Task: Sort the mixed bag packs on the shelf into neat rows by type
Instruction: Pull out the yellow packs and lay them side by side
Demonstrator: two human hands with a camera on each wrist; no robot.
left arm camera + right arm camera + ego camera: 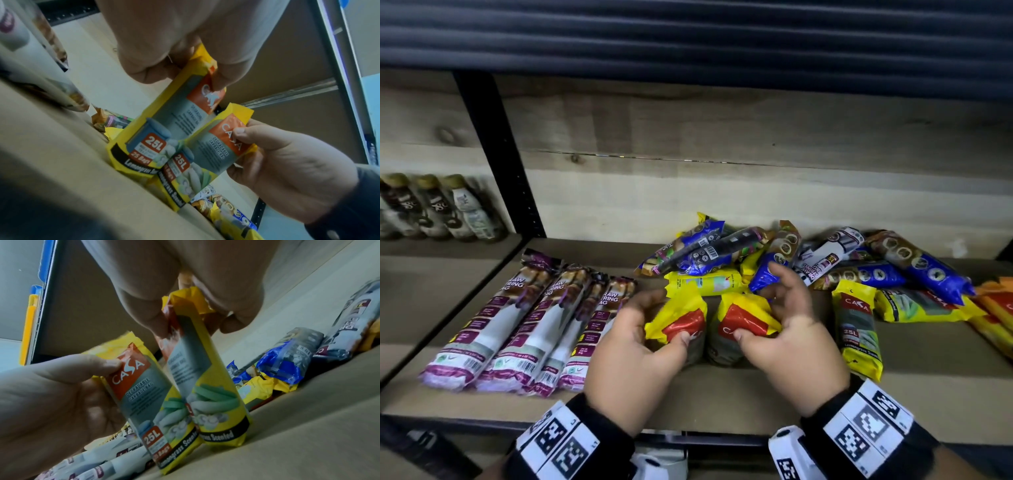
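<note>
Two yellow Casa garbage-bag packs stand upright side by side near the middle of the shelf [722,397]. My left hand [659,317] pinches the top of the left pack [681,325], thumb on its red label; this pack shows again in the left wrist view [164,129] and in the right wrist view [144,395]. My right hand [760,315] pinches the top of the right pack [739,329], which also appears in the right wrist view [207,386] and in the left wrist view [207,154]. The bottom ends of both packs touch the shelf board.
A row of purple-and-white drawstring packs [517,325] lies at the left. Behind my hands is a mixed pile of blue, brown and yellow packs [808,260]. Another yellow Casa pack [858,329] lies to the right, orange packs [993,308] at the right edge. A black post [500,154] separates bottles [438,209].
</note>
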